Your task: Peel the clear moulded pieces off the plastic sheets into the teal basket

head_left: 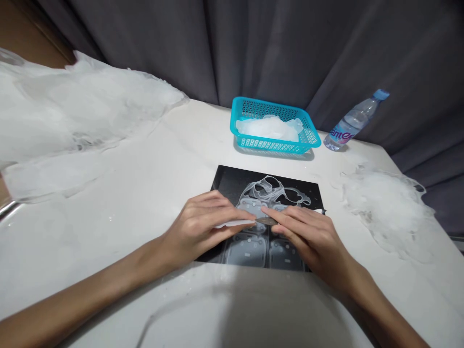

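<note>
My left hand (201, 222) pinches a thin, translucent white silicone-like piece (235, 223) between thumb and fingers, just above a black board (226, 180). In my right hand (308, 232) is a pointed metal tool that looks like tweezers (267, 221); its tip meets the edge of the white piece near my left fingertips. Beneath both hands, several clear rounded-square moulded parts (246, 251) lie flat on the board. A loose tangle of clear trimmed strips (266, 188) rests at the board's far side. My fingers hide most of the tool's body.
A blue basket (277, 145) holding translucent white pieces (268, 127) stands at the back. Right of it is a water bottle (348, 123). A large heap of clear sheets (79, 106) covers the left of the white table (152, 188); a smaller pile of scraps (386, 208) lies right.
</note>
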The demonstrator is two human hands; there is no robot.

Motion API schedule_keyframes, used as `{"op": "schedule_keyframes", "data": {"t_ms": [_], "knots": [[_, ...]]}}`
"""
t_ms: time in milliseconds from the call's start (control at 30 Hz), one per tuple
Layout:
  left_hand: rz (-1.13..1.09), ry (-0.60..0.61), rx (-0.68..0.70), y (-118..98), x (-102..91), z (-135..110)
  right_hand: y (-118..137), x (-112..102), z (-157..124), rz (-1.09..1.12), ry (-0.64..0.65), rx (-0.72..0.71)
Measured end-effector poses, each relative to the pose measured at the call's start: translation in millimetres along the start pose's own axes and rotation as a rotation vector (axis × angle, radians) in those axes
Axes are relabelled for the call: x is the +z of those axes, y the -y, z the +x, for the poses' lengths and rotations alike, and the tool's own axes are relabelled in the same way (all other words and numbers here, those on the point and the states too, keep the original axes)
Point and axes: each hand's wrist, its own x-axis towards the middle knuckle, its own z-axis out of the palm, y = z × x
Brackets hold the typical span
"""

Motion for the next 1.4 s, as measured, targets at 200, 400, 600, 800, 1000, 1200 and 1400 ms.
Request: {"op": "schedule_keyframes", "data": {"t_ms": [200,400,600,800,1000,1200,1400], "knots": [[-0.010,0.000,0.008,1,0.0,-1,-1,1,-1,0.001,0.008,0.016],[-0.006,0.014,0.003,1,-0.1,-1,-2,2,-3,0.046,-0.005,0.050],[0.004,0.009,-0.015,-1,-1.2,1,-7,2,-2,0.177,-0.060,0.097],[-0.020,-0.007,-0.005,0,-0.8,1,-12,0,-3,0.212,-0.035,0.169],[-0.106,-0.006,-0.083,0,-0.1,2,-46,-11,-11,-0.082,-0.104,0.370],[-0.272,-0.024,-0.250,-1,4.5,-3,-101,-11,-24,-0.433,-0.159,0.573],[-0.497,0.022,-0.381,-4,3.9,-2,-128,-4,-34,-0.424,-0.210,0.633]]}}
